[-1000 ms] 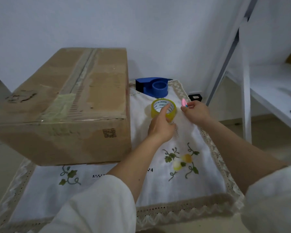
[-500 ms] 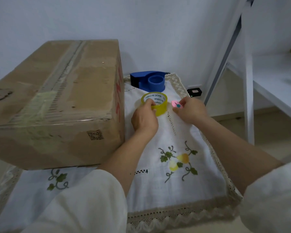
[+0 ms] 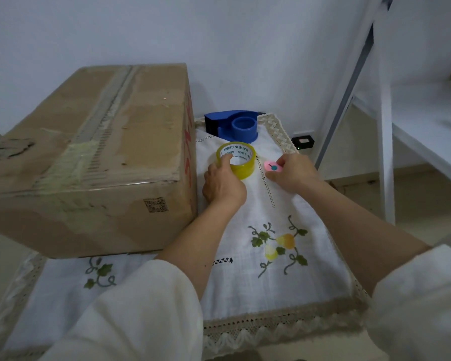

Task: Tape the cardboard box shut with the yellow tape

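While your left hand (image 3: 223,187) grips the yellow tape (image 3: 237,160) and your right hand (image 3: 293,173) pinches the pink cutter (image 3: 272,167), note the cardboard box (image 3: 94,157) lies directly left.

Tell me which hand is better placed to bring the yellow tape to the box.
Left. The left hand already grips the yellow tape beside the cardboard box; the right hand holds a small pink object.

Large brown cardboard box (image 3: 89,157) walls off my left side. Blue plastic tape dispenser (image 3: 235,125) blocks the far end. White embroidered tablecloth (image 3: 284,277) nearer me lies open for passage.
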`<state>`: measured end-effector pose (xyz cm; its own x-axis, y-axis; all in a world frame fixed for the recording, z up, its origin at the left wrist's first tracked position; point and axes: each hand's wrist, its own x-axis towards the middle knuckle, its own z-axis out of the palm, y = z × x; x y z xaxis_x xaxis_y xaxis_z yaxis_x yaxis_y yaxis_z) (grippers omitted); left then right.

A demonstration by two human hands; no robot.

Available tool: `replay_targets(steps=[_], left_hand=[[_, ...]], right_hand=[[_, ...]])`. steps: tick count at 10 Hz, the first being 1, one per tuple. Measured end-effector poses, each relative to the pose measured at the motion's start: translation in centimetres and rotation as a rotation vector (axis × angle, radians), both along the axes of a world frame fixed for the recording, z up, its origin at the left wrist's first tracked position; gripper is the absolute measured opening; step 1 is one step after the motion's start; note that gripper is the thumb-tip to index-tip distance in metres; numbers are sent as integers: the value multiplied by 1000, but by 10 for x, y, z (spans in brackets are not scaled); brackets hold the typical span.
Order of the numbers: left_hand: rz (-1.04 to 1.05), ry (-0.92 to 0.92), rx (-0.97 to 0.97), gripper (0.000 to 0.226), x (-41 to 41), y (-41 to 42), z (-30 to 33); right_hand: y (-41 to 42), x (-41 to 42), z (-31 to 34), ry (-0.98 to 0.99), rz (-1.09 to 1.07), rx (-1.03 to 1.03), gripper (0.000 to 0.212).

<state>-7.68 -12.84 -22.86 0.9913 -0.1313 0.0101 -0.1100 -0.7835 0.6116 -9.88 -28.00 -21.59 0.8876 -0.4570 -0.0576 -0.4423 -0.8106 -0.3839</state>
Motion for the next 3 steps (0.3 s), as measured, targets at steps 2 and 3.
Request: replay_targets(steps=[2,3], left_hand=[[-48,114,-46,69,-11,7,9],[-79,141,-69,67,-18,11,17]], right_hand=[[4,-14,9,23,-23,5,51],[6,-24,16,14,-41,17,52]])
